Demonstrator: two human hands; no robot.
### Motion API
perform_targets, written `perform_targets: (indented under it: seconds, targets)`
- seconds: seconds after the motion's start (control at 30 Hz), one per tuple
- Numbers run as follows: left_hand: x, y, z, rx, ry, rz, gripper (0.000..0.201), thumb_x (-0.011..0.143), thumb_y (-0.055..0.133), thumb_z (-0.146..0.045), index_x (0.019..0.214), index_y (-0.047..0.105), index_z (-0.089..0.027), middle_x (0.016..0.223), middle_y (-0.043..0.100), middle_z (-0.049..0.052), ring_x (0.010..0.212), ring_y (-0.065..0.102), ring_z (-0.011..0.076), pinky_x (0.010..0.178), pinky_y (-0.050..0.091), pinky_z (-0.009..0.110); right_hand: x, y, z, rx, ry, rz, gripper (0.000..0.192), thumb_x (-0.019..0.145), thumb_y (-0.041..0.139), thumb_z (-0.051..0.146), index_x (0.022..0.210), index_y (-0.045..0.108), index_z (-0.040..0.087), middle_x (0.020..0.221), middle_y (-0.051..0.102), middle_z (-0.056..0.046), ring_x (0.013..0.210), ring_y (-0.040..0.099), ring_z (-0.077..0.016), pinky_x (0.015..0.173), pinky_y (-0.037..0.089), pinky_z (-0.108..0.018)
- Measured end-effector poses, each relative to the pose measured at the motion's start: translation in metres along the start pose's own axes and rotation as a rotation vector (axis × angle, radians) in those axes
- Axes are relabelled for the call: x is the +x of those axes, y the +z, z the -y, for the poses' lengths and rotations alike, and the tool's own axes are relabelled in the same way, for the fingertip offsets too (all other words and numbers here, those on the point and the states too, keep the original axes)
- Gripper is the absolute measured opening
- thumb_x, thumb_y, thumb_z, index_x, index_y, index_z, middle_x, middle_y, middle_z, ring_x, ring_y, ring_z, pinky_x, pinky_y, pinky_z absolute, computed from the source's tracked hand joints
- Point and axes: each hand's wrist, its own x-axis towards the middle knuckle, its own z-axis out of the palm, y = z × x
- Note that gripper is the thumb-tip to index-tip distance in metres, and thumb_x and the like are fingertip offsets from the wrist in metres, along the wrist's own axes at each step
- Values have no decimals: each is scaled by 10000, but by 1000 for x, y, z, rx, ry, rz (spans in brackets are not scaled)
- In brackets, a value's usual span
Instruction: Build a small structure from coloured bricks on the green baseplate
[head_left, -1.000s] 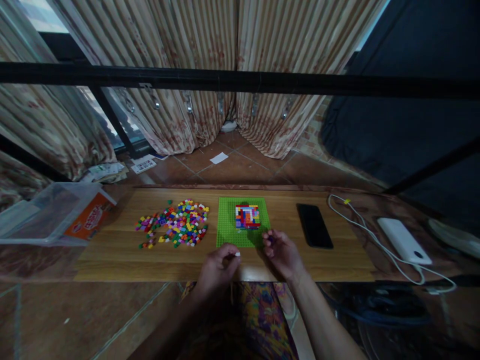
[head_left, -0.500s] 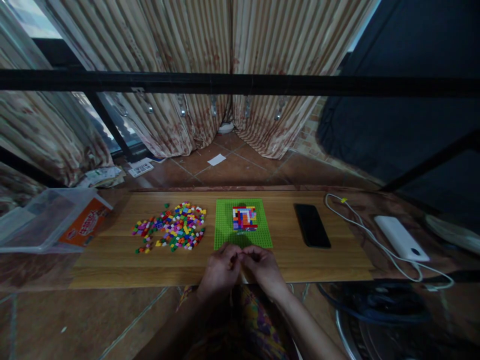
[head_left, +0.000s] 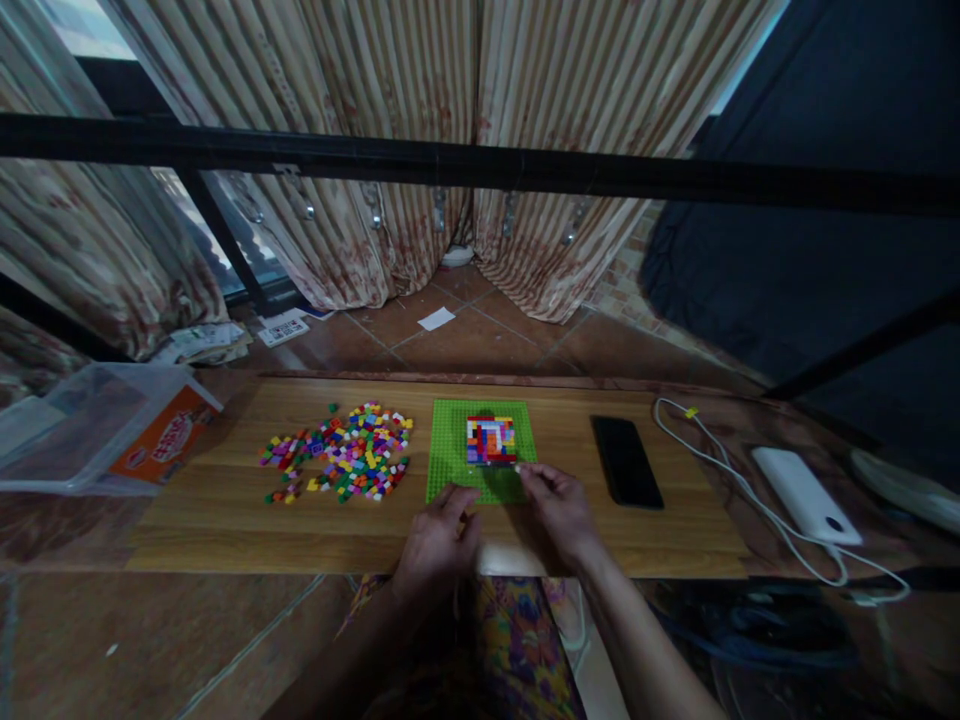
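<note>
One long wooden counter [head_left: 225,520] carries everything here, and on its left end sits a clear plastic bin [head_left: 67,440]; whatever lies in it beyond an orange printed sheet is too dim to tell. At centre lies the green baseplate [head_left: 450,460], with a small multicoloured block square [head_left: 491,439] built on its far middle, so I'd judge only a little is done: most of the plate is bare studs. Plenty is left, going by the loose brick pile [head_left: 345,462] spread just left of the plate. Right hand [head_left: 559,510] reaches to the square's near edge, fingers pinched on something tiny, I can't tell what. Left hand [head_left: 439,540] rests curled at the plate's near edge, apparently holding nothing.
</note>
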Motion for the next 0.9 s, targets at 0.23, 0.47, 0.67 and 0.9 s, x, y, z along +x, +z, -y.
perform_targets:
  seconds: [0.23, 0.47, 0.67, 0.9]
  targets:
    - [-19, -2, 42, 149, -4, -165, 258, 890, 464, -177, 1132, 551, -203, 1065, 637, 70, 937, 642, 169, 821, 546, 298, 48, -9, 6, -178, -38, -24, 380, 676, 652, 555, 613, 626, 181, 504, 456, 43, 462, 349, -92, 467, 267, -245]
    - [-19, 5, 51, 196, 90, -196, 321, 897, 480, -187, 1211, 546, -199, 1203, 591, 102, 1132, 580, 205, 950, 529, 358, 63, -7, 5, -368, -114, 42, 373, 727, 587, 518, 674, 692, 164, 496, 525, 21, 488, 426, -113, 487, 292, -247]
    - [-19, 6, 54, 188, 103, -188, 288, 902, 480, -197, 1169, 588, -191, 1155, 620, 100, 1097, 593, 217, 943, 536, 387, 68, -5, 9, -433, -102, 14, 353, 708, 603, 501, 663, 710, 168, 498, 563, 5, 480, 434, -120, 489, 290, -256]
    - [-19, 7, 55, 187, 130, -180, 286, 908, 467, -193, 1162, 599, -184, 1128, 628, 103, 1057, 597, 215, 906, 547, 381, 67, -1, 4, -385, -65, -48, 353, 663, 669, 530, 626, 686, 180, 513, 566, 8, 502, 454, -122, 508, 299, -259]
